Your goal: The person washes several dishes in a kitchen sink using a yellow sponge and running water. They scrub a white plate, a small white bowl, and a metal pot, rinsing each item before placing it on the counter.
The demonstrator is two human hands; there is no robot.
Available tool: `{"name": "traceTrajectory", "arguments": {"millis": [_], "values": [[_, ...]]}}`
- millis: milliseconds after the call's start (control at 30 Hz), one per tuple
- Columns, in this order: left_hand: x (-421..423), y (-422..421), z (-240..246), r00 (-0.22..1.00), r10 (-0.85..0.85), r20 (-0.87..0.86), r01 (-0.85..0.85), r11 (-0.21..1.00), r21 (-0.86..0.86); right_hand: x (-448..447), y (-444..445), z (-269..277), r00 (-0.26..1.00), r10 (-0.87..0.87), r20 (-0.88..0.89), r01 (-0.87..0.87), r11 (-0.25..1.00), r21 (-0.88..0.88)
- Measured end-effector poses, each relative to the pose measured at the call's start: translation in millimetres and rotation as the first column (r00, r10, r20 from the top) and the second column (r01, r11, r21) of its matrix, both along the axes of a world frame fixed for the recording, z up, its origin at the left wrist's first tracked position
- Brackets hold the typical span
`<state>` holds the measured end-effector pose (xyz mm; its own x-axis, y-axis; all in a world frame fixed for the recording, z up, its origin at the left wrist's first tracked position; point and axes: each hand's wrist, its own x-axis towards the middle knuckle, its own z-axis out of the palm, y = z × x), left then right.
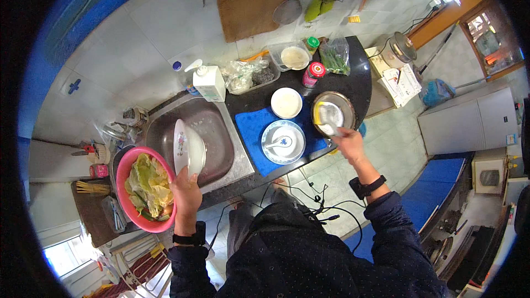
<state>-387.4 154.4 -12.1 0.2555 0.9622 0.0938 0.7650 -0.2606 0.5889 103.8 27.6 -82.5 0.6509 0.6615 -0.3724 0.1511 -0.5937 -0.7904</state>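
My left hand [186, 192] grips the lower rim of a white bowl with a flower print [194, 153]. The bowl is tipped on its side above the stainless steel sink [225, 149]. At the right, my right hand [350, 145] holds a pale, blurred handled thing [329, 127] down in a steel basin [351, 109]. Something white and a strip of yellow show inside that basin; what they are I cannot tell. Between my hands, a white spoon [278, 142] lies in a blue-rimmed bowl [285, 162] on a blue cloth [250, 124]. Behind it stands a smaller white bowl [286, 103].
A pink basin of leafy vegetables [121, 192] stands left of the sink. Along the wall are a white pump bottle [210, 85], a plastic tray with bags [271, 82], a clear container [278, 56], a red-lidded jar [313, 75] and bagged greens [335, 58]. Black cables [321, 203] hang before me.
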Motion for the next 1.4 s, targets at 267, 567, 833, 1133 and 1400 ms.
{"name": "traceTrajectory", "arguments": {"millis": [267,567,833,1133,1400], "values": [[56.3,-18.1,36.4,0.867,-0.457,-0.199,0.476,0.878,0.055,78.3,5.9,-65.2,0.943,0.139,0.303,-0.068,0.97,-0.234],[129.3,-42.0,66.7,0.534,-0.792,-0.295,0.835,0.548,0.04,-20.4,-8.9,64.1,0.502,0.418,-0.757,-0.27,0.907,0.322],[204.4,-106.0,62.7,0.056,-0.985,-0.165,0.982,0.025,0.188,-97.5,-132.4,113.1,0.763,-0.075,-0.642,0.171,0.981,0.089],[251.6,-133.4,65.7,0.457,-0.887,-0.071,0.879,0.437,0.192,-73.3,-278.8,126.4,0.706,-0.41,-0.578,0.645,0.709,0.285],[197.2,-91.1,-10.9,0.886,-0.428,0.179,0.455,0.877,-0.158,45.4,-353.2,87.4,0.738,-0.398,-0.545,0.61,0.738,0.288]]}}
